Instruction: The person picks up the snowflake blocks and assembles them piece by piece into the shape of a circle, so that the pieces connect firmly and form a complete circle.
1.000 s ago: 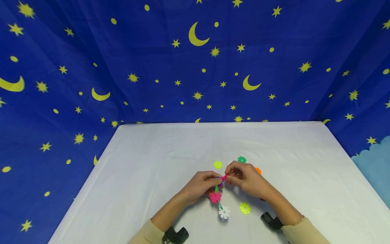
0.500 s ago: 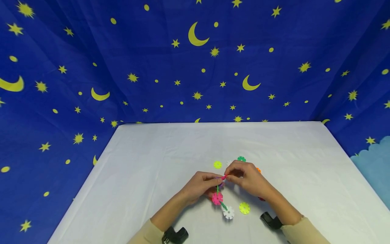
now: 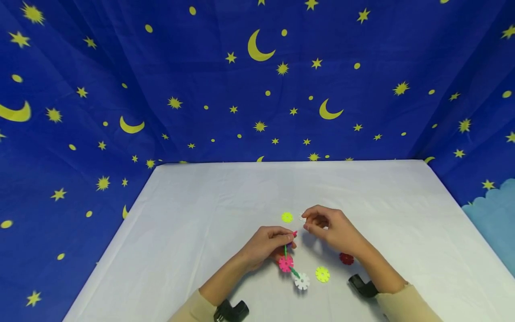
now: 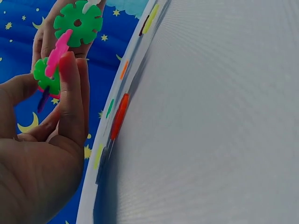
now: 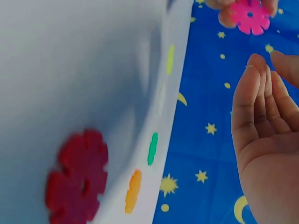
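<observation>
My left hand (image 3: 263,248) pinches a chain of interlocking flower-shaped plastic discs between thumb and fingers above the table. From it hang a pink disc (image 3: 286,264), a green disc (image 3: 295,272) seen edge-on and a white disc (image 3: 302,281) at the low end. The left wrist view shows another pink disc (image 4: 58,53) near the fingertips and a purple disc (image 4: 43,99); the fingers hide part of the chain. Apart from the chain, to its right, my right hand (image 3: 335,230) hovers with loosely bent fingers. Nothing shows between its thumb and fingers in the right wrist view.
Loose discs lie on the white table (image 3: 225,197): a yellow disc (image 3: 287,217) and a white disc (image 3: 302,218) farther back, a second yellow disc (image 3: 322,274) nearer, and a dark red disc (image 3: 346,259) by the right wrist. Green (image 5: 153,149) and orange discs (image 5: 133,191) also lie there.
My right hand has let go of the pink disc at the chain's upper end and moved right and slightly back. My left hand stays in place; the chain's hanging end has swung right.
</observation>
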Available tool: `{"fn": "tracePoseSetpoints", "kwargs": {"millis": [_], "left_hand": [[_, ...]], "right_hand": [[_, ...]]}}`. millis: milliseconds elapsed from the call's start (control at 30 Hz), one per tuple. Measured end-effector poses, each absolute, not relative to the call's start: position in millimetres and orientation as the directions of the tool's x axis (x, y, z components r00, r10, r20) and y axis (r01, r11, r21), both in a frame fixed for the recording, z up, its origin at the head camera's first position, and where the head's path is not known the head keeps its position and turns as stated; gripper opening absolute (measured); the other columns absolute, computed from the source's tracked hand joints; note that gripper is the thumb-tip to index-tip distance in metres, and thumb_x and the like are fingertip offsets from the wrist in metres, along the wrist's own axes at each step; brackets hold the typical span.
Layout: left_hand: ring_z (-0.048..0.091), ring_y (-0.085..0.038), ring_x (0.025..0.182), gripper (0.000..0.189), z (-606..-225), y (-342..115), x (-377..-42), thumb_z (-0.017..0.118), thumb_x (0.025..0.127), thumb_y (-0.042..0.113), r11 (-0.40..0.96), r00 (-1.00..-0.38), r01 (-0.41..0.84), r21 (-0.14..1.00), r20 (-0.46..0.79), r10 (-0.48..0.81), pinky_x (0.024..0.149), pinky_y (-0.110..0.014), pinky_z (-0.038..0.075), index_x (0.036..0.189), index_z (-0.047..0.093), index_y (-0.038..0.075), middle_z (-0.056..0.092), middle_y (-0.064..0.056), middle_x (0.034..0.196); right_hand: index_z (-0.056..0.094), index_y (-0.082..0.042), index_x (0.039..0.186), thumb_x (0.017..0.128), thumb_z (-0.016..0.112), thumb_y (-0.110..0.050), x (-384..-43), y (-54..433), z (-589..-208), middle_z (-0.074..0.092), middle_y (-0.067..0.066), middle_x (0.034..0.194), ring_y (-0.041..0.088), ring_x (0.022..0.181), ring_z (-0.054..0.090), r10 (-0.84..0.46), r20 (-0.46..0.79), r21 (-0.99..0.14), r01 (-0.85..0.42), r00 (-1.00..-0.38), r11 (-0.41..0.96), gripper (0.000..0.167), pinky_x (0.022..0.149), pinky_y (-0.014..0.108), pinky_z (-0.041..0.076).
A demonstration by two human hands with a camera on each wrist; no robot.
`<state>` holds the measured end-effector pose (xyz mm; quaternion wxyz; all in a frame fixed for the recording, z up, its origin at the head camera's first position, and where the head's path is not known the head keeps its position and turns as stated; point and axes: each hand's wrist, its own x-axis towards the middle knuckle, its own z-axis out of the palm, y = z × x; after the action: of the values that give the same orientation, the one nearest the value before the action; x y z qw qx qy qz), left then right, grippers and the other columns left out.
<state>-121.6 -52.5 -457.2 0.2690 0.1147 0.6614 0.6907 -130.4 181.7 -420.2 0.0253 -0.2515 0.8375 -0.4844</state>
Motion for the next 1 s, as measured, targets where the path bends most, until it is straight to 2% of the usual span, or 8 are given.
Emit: {"fn": "tracePoseSetpoints", "kwargs": {"millis": [167, 333, 500, 633, 800, 1000], "left_hand": [[0.057, -0.01, 0.058, 0.037, -457, -53, -122, 0.065, 0.092, 0.026, 0.018, -0.828, -0.233, 0.972, -0.208, 0.521, 0.046, -0.022, 0.048, 0.114, 0.066, -0.004, 0.07, -0.014, 0.093], [0.058, -0.01, 0.059, 0.037, -458, -54, -122, 0.062, 0.094, 0.026, 0.008, -0.82, -0.24, 0.971, -0.207, 0.534, 0.047, -0.022, 0.049, 0.115, 0.064, -0.005, 0.07, -0.015, 0.092], [0.058, -0.01, 0.059, 0.037, -458, -55, -122, 0.061, 0.095, 0.025, -0.001, -0.815, -0.238, 0.971, -0.199, 0.544, 0.048, -0.022, 0.049, 0.117, 0.063, -0.005, 0.071, -0.015, 0.091], [0.057, -0.009, 0.057, 0.037, -457, -55, -122, 0.061, 0.095, 0.024, -0.002, -0.812, -0.234, 0.972, -0.194, 0.551, 0.048, -0.022, 0.049, 0.117, 0.063, -0.005, 0.071, -0.015, 0.091], [0.058, -0.01, 0.058, 0.037, -458, -56, -122, 0.061, 0.095, 0.024, -0.007, -0.806, -0.232, 0.973, -0.188, 0.561, 0.048, -0.022, 0.048, 0.117, 0.062, -0.006, 0.07, -0.016, 0.092], [0.057, -0.01, 0.059, 0.037, -459, -55, -121, 0.06, 0.095, 0.024, 0.001, -0.813, -0.221, 0.975, -0.185, 0.552, 0.048, -0.021, 0.048, 0.118, 0.062, -0.005, 0.07, -0.014, 0.095]], "right_hand": [[0.068, -0.019, 0.102, 0.091, 0.068, -0.019, -135, 192, -417, 0.066, -0.008, 0.088, 0.01, 0.078, 0.061, -0.4, 0.202, -0.778, -0.394, -0.894, 0.489, 0.011, 0.069, 0.029, 0.052], [0.068, -0.019, 0.103, 0.092, 0.067, -0.022, -140, 203, -416, 0.065, -0.011, 0.092, 0.01, 0.081, 0.06, -0.376, 0.17, -0.758, -0.365, -0.911, 0.541, 0.012, 0.07, 0.029, 0.051], [0.068, -0.011, 0.106, 0.093, 0.066, -0.02, -145, 215, -419, 0.066, 0.002, 0.094, 0.022, 0.075, 0.062, -0.364, 0.116, -0.791, -0.307, -0.924, 0.529, 0.016, 0.061, 0.031, 0.053], [0.066, -0.005, 0.11, 0.092, 0.067, -0.022, -151, 223, -425, 0.066, 0.009, 0.096, 0.03, 0.073, 0.062, -0.348, 0.052, -0.831, -0.234, -0.936, 0.504, 0.024, 0.058, 0.035, 0.054], [0.065, -0.003, 0.112, 0.092, 0.067, -0.017, -156, 233, -432, 0.066, 0.012, 0.096, 0.029, 0.075, 0.063, -0.346, 0.004, -0.844, -0.188, -0.938, 0.502, 0.025, 0.06, 0.037, 0.054], [0.067, -0.006, 0.11, 0.087, 0.071, -0.014, -160, 243, -440, 0.065, 0.003, 0.096, 0.021, 0.083, 0.059, -0.318, -0.013, -0.774, -0.192, -0.948, 0.604, 0.025, 0.065, 0.032, 0.051]]}}
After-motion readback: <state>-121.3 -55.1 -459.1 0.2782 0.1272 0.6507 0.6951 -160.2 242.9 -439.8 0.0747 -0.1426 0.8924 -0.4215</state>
